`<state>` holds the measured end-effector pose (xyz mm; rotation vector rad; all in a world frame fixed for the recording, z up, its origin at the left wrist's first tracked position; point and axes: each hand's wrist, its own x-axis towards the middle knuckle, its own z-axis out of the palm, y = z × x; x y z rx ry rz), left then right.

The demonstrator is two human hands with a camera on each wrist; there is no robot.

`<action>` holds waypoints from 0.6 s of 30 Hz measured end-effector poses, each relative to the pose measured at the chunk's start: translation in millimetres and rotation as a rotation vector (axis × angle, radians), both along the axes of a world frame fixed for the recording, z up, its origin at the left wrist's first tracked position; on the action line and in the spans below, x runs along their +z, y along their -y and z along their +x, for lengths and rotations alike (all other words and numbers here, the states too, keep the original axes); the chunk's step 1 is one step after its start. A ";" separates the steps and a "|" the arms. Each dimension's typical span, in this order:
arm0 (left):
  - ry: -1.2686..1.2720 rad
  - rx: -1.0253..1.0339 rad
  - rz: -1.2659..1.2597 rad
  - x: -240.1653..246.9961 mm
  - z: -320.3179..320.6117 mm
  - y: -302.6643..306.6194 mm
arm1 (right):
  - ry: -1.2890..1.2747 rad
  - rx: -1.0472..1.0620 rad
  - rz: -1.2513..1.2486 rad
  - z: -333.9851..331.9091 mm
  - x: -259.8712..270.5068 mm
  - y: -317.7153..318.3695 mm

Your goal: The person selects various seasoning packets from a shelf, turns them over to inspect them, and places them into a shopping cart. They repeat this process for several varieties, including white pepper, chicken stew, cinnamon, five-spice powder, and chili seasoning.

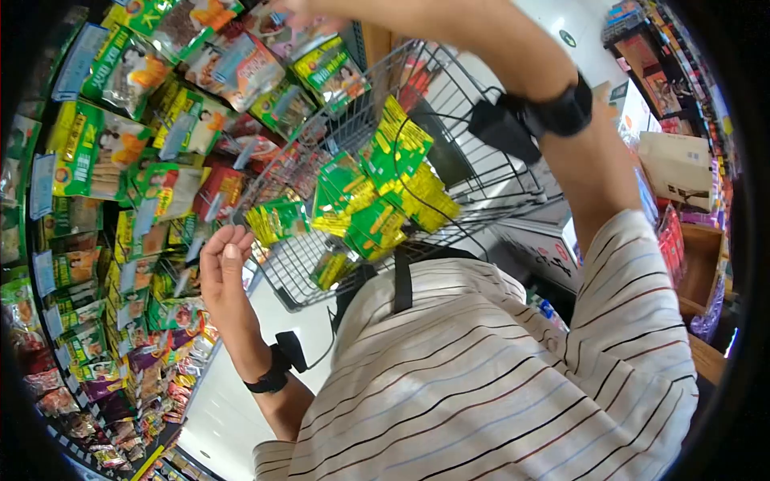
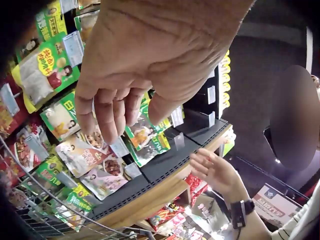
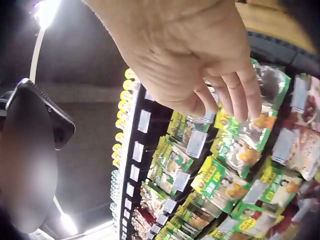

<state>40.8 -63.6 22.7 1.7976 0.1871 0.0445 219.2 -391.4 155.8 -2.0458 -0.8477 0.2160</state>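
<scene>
In the head view my left hand (image 1: 226,268) is raised beside the shopping cart (image 1: 293,293), fingers loosely bent and holding nothing. Its fingers hang in front of hanging seasoning packets (image 2: 145,135) in the left wrist view. My right arm reaches across the cart, with the blurred right hand (image 1: 309,14) partly cut off at the top edge. The right wrist view shows that hand's relaxed fingers overlapping a green-edged clear packet (image 3: 245,145), with nothing seen in its grasp. Several green and yellow packets (image 1: 373,228) lie piled in the cart.
Rows of hanging packets (image 1: 100,152) with price tags (image 1: 44,186) fill the shelf on the left. White boxes (image 1: 549,240) stand beyond the cart. An open carton (image 1: 698,268) and more stocked shelving (image 1: 654,68) are on the right. A cable (image 1: 401,160) crosses over the cart.
</scene>
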 end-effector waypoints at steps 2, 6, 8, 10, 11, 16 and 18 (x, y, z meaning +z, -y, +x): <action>-0.038 0.019 -0.015 -10.5 -4.5 -3.4 | 0.102 -0.180 0.220 -23.9 -82.1 6.8; -0.115 0.006 -0.008 -21.4 -8.4 -4.9 | -0.290 -0.324 0.364 -62.5 -139.2 36.3; -0.134 -0.007 0.008 -22.7 -9.3 -4.0 | -0.375 -0.398 0.368 -83.6 -141.8 48.5; -0.155 -0.003 0.004 -26.0 -8.2 -0.5 | -0.429 -0.459 0.364 -104.6 -139.9 60.1; -0.164 -0.007 -0.003 -29.2 -7.5 0.7 | -0.443 -0.482 0.358 -113.6 -138.7 66.0; -0.236 -0.103 -0.030 -45.6 4.1 17.1 | -0.498 -0.565 0.363 -155.5 -119.0 103.9; -0.257 -0.173 -0.029 -54.7 13.6 26.0 | -0.482 -0.683 0.237 -173.4 -95.1 116.5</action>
